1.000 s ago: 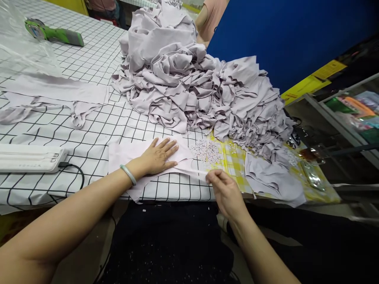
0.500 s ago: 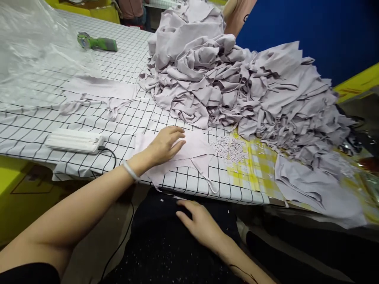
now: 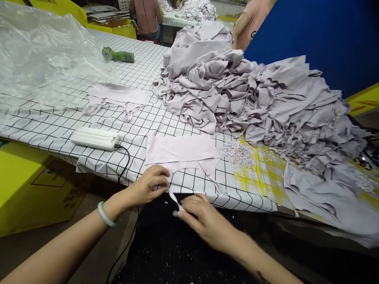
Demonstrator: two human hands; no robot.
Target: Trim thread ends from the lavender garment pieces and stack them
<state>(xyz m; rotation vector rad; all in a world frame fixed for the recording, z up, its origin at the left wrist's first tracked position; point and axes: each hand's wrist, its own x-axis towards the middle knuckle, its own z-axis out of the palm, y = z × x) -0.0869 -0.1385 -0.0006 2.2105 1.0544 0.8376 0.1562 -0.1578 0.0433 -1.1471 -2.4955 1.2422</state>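
In the head view, the fingers of the left hand (image 3: 150,184) and right hand (image 3: 207,221) each pinch the thin pale strap (image 3: 174,198) at the near edge of the desk (image 3: 166,123). From them, the flat pale garment (image 3: 183,149) lies at twelve o'clock, the white power bank (image 3: 94,138) at ten, the cloth heap (image 3: 237,90) at one.

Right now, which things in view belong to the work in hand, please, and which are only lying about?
Likely in the work:
- thin strip, between left hand and right hand
- flat fabric piece
- probably the fabric pile

Apparently lying about:
- white device
- green tool
- clear plastic
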